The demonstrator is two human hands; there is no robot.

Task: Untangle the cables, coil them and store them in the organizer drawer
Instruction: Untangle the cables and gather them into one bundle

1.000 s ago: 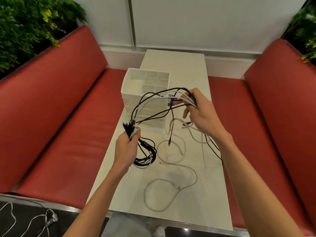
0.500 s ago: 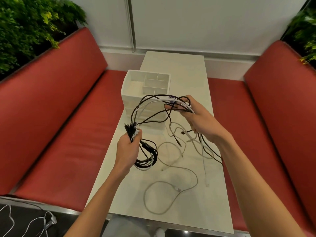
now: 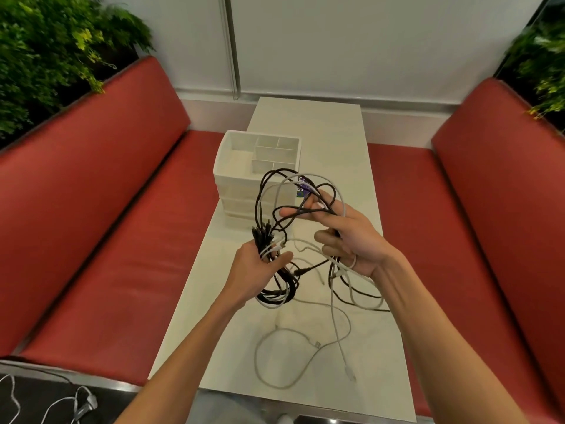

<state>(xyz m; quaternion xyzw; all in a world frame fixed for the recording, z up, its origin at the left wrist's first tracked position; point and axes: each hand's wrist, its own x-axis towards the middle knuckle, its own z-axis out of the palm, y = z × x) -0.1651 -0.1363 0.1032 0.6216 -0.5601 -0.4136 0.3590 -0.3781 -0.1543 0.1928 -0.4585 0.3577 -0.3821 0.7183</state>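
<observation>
A tangle of black and white cables [image 3: 284, 206] hangs between my two hands above the white table [image 3: 339, 154]. My left hand [image 3: 260, 267] grips a bunch of cable ends, plugs sticking up, with coiled loops hanging below it. My right hand [image 3: 348, 237] holds the upper loops draped over its spread fingers; a labelled white cable crosses them. A loose white cable [image 3: 305, 350] lies curled on the table near me. The white organizer [image 3: 260, 179], with open top compartments and drawers below, stands just beyond the hands.
Red padded benches [image 3: 101, 240] flank the narrow table on both sides. Green plants [image 3: 46, 47] sit behind each bench back. More white cables [image 3: 46, 405] lie on the dark floor at the lower left.
My right hand has come down and closer to my left hand, turning palm-up with fingers spread. The cable loops have bunched between both hands. The left hand has stayed put.
</observation>
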